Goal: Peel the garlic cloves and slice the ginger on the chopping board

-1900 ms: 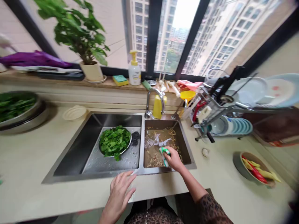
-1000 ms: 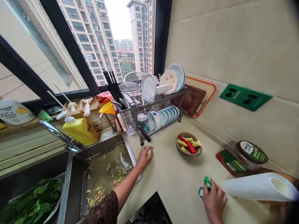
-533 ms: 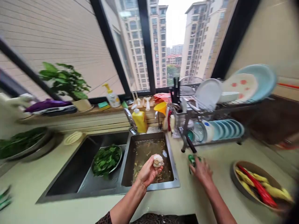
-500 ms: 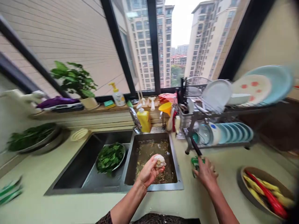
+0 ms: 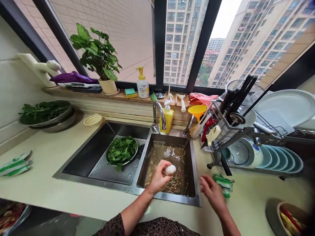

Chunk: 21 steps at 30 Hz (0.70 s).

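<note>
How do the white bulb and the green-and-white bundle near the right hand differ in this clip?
The white bulb is rounded and pale, while the green-and-white bundle is striped and crumpled. The bulb is held in the left hand over the murky basin; the bundle lies on the counter beside the right hand. The bulb also looks smaller than the bundle. Both show white.

The leopard-print top [image 5: 161, 227] has dark blotches scattered over a brown ground. Its left sleeve [image 5: 114, 226], in the same print, stops partway along the forearm [image 5: 137, 208]. The left hand [image 5: 158, 178] and the right hand [image 5: 213, 194] are both bare.
</note>
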{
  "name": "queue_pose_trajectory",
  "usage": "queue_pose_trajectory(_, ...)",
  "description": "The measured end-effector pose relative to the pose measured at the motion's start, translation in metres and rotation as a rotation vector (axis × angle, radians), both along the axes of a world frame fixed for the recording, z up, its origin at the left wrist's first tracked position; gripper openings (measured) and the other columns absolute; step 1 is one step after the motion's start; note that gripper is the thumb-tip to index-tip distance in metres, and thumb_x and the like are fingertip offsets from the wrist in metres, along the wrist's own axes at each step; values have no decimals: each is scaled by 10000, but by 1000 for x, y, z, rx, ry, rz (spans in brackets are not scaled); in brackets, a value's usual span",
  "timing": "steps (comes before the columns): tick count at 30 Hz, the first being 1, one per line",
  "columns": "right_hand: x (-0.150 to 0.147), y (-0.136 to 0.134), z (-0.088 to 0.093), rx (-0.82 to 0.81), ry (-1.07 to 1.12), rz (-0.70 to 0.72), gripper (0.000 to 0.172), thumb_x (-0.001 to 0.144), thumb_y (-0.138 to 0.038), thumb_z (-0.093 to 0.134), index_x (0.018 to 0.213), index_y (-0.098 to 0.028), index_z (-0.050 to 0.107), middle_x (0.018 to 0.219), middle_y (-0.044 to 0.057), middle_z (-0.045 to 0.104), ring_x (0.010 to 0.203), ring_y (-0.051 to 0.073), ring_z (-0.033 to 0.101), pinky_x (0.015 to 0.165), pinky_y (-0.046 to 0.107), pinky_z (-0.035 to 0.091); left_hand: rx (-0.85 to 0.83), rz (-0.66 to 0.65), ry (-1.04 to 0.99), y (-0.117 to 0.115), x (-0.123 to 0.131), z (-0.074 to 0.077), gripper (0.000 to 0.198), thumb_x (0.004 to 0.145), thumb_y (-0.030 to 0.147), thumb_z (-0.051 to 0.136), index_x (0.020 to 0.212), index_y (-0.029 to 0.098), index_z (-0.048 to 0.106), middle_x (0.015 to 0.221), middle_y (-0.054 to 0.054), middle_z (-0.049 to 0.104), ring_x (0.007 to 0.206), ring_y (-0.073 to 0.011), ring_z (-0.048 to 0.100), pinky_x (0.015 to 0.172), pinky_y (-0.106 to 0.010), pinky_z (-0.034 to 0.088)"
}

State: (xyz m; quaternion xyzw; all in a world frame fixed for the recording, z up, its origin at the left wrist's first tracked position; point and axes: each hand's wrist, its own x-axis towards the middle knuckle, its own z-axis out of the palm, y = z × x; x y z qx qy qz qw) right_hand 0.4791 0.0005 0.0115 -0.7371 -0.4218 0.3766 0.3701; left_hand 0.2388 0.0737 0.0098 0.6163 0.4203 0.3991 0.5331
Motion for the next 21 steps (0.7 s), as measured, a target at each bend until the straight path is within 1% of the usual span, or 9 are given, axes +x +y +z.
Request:
queue_pose_trajectory(3,-46,8,7,-107,585,129,559,715,-587,589,1120,-204,544,905,71,648,584,147,603,483,236,386,251,-159,135,-2,6,-2,439,698,72,572,1110,222,560,1042,-65,573,947,-213,542,848,-343,441)
queue_pose_trajectory(5,-70,17,9,-81,783,194,539,711,-526,644,1146,-222,546,939,53,638,610,124,593,515,226,406,365,-278,132,-4,8,0,512,738,38,489,1199,260,520,1133,-71,564,1047,-218,516,936,-384,398)
queue_pose_trajectory(7,-81,27,8,-7,843,193,505,711,-475,670,1138,-230,559,952,37,632,657,124,582,563,234,437,361,-273,84,-4,6,1,631,720,21,483,1289,288,438,1315,-84,446,1127,-227,484,952,-397,397)
queue_pose_trajectory(9,-81,34,6,66,798,176,490,730,-449,659,1158,-241,543,1012,36,619,745,144,582,618,248,465,207,-150,-7,-2,0,3,774,684,37,534,1370,308,298,1421,-111,291,1108,-229,510,864,-365,467)
queue_pose_trajectory(10,-79,36,6,97,749,186,493,744,-439,647,1181,-247,525,1055,40,606,805,159,582,657,260,476,87,-100,-58,-1,-3,4,803,676,60,562,1380,307,263,1415,-128,283,1040,-215,554,791,-334,499)
queue_pose_trajectory(12,-74,40,7,161,610,270,502,771,-411,624,1228,-251,493,1120,50,573,920,184,568,756,290,480,-162,-93,-151,1,-7,5,709,685,128,606,1328,267,342,1311,-138,397,841,-163,618,663,-281,517)
queue_pose_trajectory(14,-72,43,9,242,453,391,498,782,-384,613,1244,-250,489,1139,60,541,988,200,549,820,304,469,-316,-153,-219,1,-8,6,538,689,211,647,1199,202,476,1189,-123,496,697,-126,616,598,-261,508)
queue_pose_trajectory(18,-78,45,15,355,126,527,451,790,-373,604,1216,-248,524,1077,73,524,959,211,553,808,307,478,-345,-109,-231,-2,-1,9,481,696,369,664,1098,140,530,1004,-97,592,588,-117,585,526,-242,465)
queue_pose_trajectory(21,-80,43,22,392,-68,493,441,782,-373,612,1194,-233,537,1018,77,529,889,213,561,763,313,484,-189,-26,-69,-3,0,13,417,741,446,616,1005,132,545,808,-31,599,547,-98,523,508,-211,393)
